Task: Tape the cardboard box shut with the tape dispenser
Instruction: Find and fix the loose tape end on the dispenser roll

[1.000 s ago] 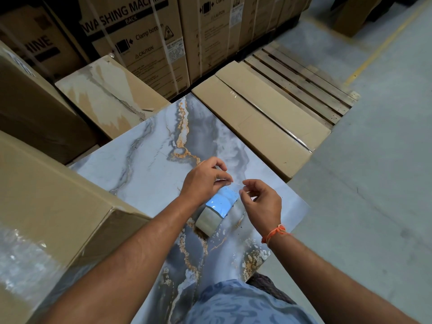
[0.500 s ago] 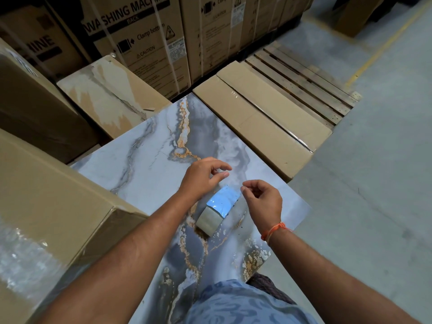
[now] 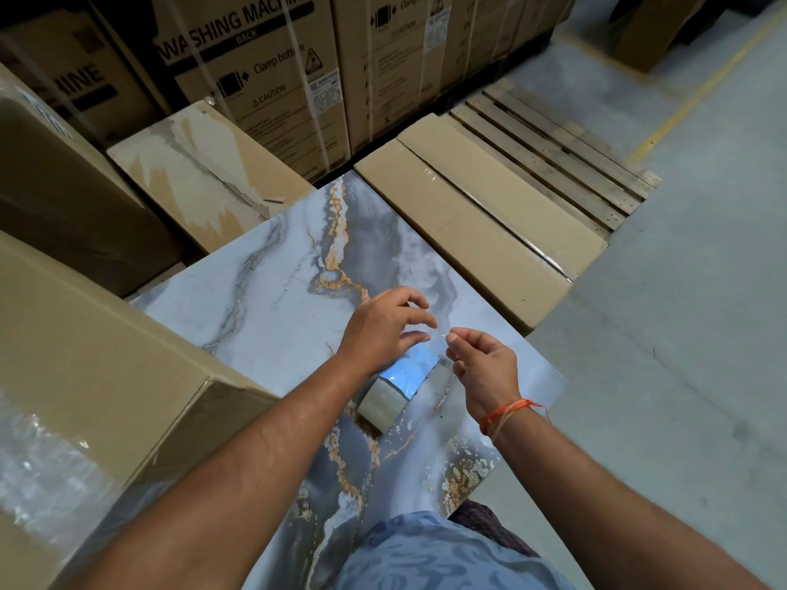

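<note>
A roll of clear tape (image 3: pixel 394 387) stands on edge on a marble-patterned slab (image 3: pixel 272 308). My left hand (image 3: pixel 383 330) rests over the roll's far end with its fingers spread and curled on the top. My right hand (image 3: pixel 481 368), with an orange thread at the wrist, pinches a thin clear strip of tape end just right of the roll. A large cardboard box (image 3: pixel 93 376) sits at my left, with shiny clear tape on its near face. No dispenser frame is visible on the roll.
A long flat cardboard box (image 3: pixel 481 232) lies beyond the slab on a wooden pallet (image 3: pixel 553 146). A torn-faced box (image 3: pixel 200 172) and tall washing machine cartons (image 3: pixel 272 70) stand behind. Concrete floor (image 3: pixel 681 313) extends to the right.
My left hand's fingers lifted and spread over the roll. My right hand moved slightly up and right, still pinching the tape end.
</note>
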The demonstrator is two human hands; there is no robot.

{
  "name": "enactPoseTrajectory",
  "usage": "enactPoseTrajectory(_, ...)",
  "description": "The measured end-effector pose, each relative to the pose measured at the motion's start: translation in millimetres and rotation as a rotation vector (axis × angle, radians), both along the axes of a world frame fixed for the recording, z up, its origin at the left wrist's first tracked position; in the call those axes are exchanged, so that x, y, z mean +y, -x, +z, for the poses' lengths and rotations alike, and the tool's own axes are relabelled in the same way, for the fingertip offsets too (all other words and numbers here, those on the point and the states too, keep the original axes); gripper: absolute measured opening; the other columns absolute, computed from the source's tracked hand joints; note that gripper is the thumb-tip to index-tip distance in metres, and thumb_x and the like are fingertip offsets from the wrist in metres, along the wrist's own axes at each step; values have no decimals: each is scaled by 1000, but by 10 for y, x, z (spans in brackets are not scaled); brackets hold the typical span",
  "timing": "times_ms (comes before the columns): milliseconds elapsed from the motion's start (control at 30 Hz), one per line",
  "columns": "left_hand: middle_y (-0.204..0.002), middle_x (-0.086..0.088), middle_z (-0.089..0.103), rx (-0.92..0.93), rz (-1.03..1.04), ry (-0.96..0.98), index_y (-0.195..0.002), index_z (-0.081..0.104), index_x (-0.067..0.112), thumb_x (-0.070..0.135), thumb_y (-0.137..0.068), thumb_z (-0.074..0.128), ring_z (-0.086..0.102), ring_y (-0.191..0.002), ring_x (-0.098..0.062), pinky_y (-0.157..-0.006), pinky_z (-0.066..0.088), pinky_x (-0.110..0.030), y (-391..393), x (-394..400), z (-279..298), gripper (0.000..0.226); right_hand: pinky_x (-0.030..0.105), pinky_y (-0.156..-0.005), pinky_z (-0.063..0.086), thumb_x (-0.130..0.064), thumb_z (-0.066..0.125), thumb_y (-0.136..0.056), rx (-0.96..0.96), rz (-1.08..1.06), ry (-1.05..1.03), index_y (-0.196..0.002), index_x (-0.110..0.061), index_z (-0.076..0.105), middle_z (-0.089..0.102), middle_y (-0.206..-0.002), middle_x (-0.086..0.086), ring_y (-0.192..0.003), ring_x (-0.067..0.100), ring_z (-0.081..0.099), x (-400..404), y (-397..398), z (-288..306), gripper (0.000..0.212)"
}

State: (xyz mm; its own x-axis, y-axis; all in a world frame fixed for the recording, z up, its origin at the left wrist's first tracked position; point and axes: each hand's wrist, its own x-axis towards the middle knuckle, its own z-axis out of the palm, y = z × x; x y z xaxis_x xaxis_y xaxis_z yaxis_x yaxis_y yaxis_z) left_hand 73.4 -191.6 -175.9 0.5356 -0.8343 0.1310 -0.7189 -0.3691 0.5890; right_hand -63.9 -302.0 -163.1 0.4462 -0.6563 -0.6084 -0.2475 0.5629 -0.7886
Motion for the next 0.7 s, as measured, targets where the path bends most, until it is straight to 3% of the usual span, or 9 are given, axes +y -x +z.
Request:
enactPoseTrajectory(133, -104, 12, 70, -28, -8, 19, -90, 81, 30, 25, -83, 84, 66, -90, -15, -74, 56, -44, 0, -37, -33, 9, 26, -65, 48, -2, 72, -86, 10, 41, 84, -93, -5, 72, 67, -75, 5, -69, 16, 62, -6, 32, 6, 8)
enactPoseTrajectory(233, -102, 12, 70, -28, -27, 27, -88, 79, 28, 22, -84, 83, 67, -91, -15, -75, 56, -45, -14, -34, -42, 8, 20, -69, 49, -14, 77, -81, 141, 185, 434, -99, -17, 72, 63, -88, -1, -71, 9, 59, -29, 76, -62, 18)
enactPoseTrajectory(333, -102, 12, 70, -33, -38, 20, -87, 78, 27, 20, -83, 83, 66, -92, -15, -76, 55, -46, -23, -14, -47, 9, 3, -69, 40, -27, 82, -76, 295, 421, 755, -114, -29, 69, 53, -107, -5, -81, -2, 56, -42, 103, -82, 41)
enactPoseTrajectory(400, -103, 12, 69, -39, -44, 17, -87, 78, 27, 20, -84, 83, 66, -93, -15, -77, 55, -46, -25, 0, -50, 9, -2, -69, 38, -27, 84, -75, 271, 504, 834, -114, -28, 71, 53, -105, -3, -81, 0, 55, -31, 99, -98, 40)
enactPoseTrajectory(567, -104, 13, 69, -38, -52, 1, -87, 77, 28, 22, -85, 82, 65, -94, -14, -77, 56, -44, -23, 11, -36, 8, 2, -66, 31, -23, 76, -83, 347, 496, 927, -93, -19, 79, 62, -100, 0, -85, 8, 56, 29, 66, -127, 11)
enactPoseTrajectory(700, -103, 14, 69, 9, -47, -30, -87, 77, 28, 21, -86, 81, 65, -89, -10, -73, 57, -34, -32, 52, -28, 8, 3, -64, 31, -25, 75, -85, 338, 505, 969, -93, -21, 80, 63, -95, -1, -78, 5, 54, 63, 88, -126, 11)
